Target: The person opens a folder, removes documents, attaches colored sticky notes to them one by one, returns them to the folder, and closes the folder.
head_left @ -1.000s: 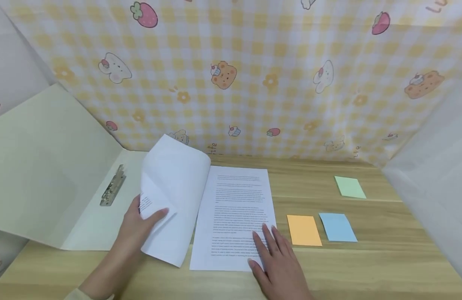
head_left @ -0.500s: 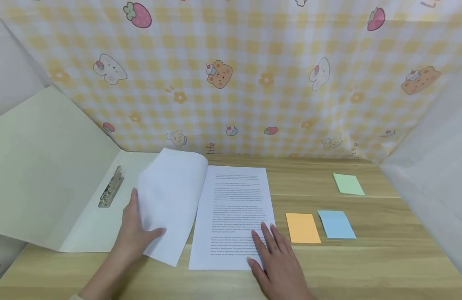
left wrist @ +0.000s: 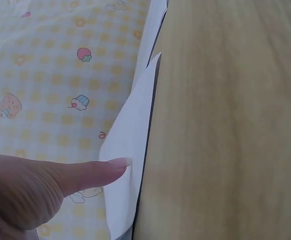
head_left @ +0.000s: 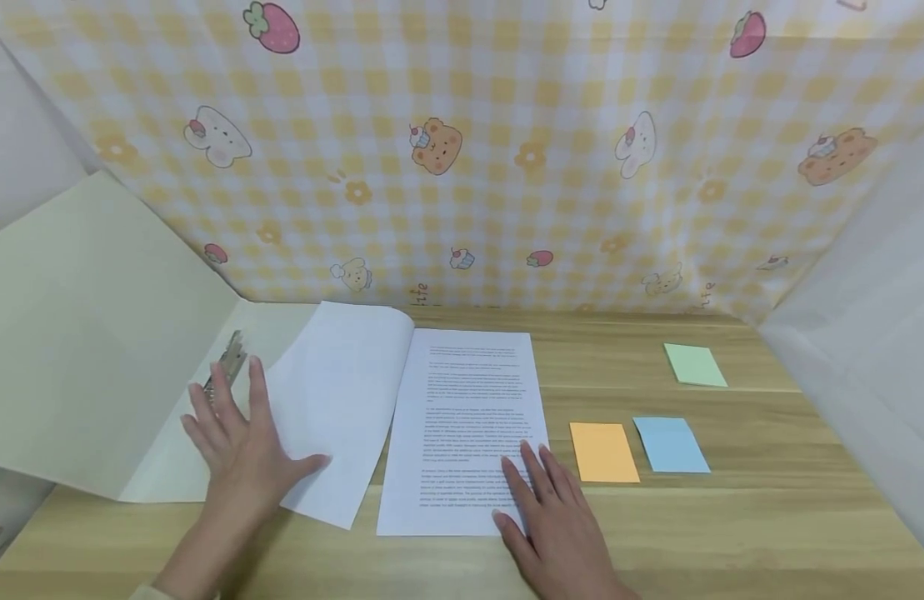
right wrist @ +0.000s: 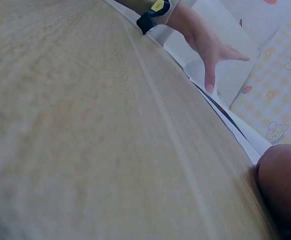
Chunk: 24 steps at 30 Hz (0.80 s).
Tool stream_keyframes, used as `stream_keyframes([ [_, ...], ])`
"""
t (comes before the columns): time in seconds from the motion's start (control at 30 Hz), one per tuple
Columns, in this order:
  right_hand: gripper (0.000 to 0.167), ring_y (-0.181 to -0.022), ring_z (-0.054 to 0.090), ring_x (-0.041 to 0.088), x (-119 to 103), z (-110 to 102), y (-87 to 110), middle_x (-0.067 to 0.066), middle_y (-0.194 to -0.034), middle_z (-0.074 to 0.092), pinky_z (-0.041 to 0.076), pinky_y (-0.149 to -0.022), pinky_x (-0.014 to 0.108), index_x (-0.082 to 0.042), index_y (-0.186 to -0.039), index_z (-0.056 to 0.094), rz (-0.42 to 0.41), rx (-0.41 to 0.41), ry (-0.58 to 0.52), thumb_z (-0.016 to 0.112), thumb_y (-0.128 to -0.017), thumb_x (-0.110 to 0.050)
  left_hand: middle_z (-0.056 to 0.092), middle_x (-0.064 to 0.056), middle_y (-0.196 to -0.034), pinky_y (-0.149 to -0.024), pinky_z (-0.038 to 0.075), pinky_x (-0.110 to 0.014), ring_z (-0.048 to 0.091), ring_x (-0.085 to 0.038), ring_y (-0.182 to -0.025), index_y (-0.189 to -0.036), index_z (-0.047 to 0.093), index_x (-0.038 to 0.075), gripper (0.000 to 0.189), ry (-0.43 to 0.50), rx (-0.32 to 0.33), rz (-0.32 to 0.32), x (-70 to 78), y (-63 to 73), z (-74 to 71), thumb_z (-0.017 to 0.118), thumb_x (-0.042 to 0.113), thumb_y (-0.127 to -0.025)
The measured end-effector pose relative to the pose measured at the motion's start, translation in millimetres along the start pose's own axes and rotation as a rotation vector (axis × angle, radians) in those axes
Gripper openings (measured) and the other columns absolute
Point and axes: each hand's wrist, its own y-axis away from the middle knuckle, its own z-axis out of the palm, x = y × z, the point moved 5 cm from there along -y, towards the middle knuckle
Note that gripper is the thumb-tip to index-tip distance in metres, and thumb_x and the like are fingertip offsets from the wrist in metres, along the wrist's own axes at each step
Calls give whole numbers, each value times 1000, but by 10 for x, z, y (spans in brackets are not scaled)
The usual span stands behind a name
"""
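Holding nothing, fingers splayed, the left hand [head_left: 242,454] is over the left edge of the curled sheet [head_left: 342,400], overlapping the folder [head_left: 102,333]; the right hand [head_left: 565,529] rests extended fingers on the printed page [head_left: 469,408]

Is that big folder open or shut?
Open: the folder has its cover raised, and the metal clip inside shows beyond the left hand.

The left hand [right wrist: 210,50] spreads near white paper [right wrist: 253,138].
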Motion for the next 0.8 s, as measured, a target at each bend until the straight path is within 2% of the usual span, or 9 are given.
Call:
stream_keyframes([
  [0.07,62,-154,30,33,3,7,-6,8,-163,39,30,-121,53,-20,-151,49,12,-24,-12,56,-99,-51,-29,-24,-164,-108,-15,-82,-28,-57,-147,-163,-10,15,153,-63,0,32,9,-2,-6,99,31,-56],
  [0.13,62,-155,29,32,6,8,-9,7,-164,38,30,-121,54,-20,-152,48,20,-35,-16,55,-99,-52,-22,-26,-166,-107,-13,-84,-24,-60,-148,-164,-1,14,142,-128,-35,63,11,1,10,96,36,-62],
  [0.23,62,-155,29,32,9,8,-11,7,-164,38,31,-121,54,-20,-152,48,24,-37,-15,55,-99,-52,-14,-30,-166,-107,-13,-84,-20,-60,-148,-163,11,11,117,-183,-164,81,-16,13,93,84,44,-78],
  [0.33,62,-154,31,33,6,1,-13,8,-163,39,31,-120,54,-20,-151,49,16,-20,-13,57,-99,-51,-12,-33,-165,-108,-15,-82,-20,-60,-148,-161,19,5,97,-129,-316,69,-67,52,187,71,45,-90],
  [0.4,61,-154,32,33,3,-3,-13,8,-162,40,31,-120,53,-19,-151,50,9,-8,-15,58,-98,-50,-12,-36,-164,-109,-15,-81,-20,-62,-147,-160,20,2,91,-64,-383,65,-96,82,221,66,45,-94],
  [0.57,60,-153,33,33,-3,-5,-11,8,-162,41,31,-119,53,-19,-150,50,2,5,-19,57,-99,-50,-9,-38,-163,-107,-14,-83,-19,-65,-145,-160,19,-1,91,18,-478,54,-147,126,249,59,53,-97],
  [0.7,60,-153,32,33,-4,-6,-7,8,-162,40,32,-119,53,-19,-151,50,-2,3,-20,55,-100,-51,-10,-38,-162,-105,-15,-84,-18,-66,-144,-160,15,-1,94,30,-553,29,-187,129,272,55,57,-98],
  [0.8,59,-152,34,32,-8,-14,-1,8,-161,42,32,-119,52,-19,-150,51,-15,23,-3,55,-100,-51,-8,-39,-162,-103,-12,-85,-15,-67,-143,-160,15,-1,95,24,-584,41,-203,122,268,56,57,-97],
])
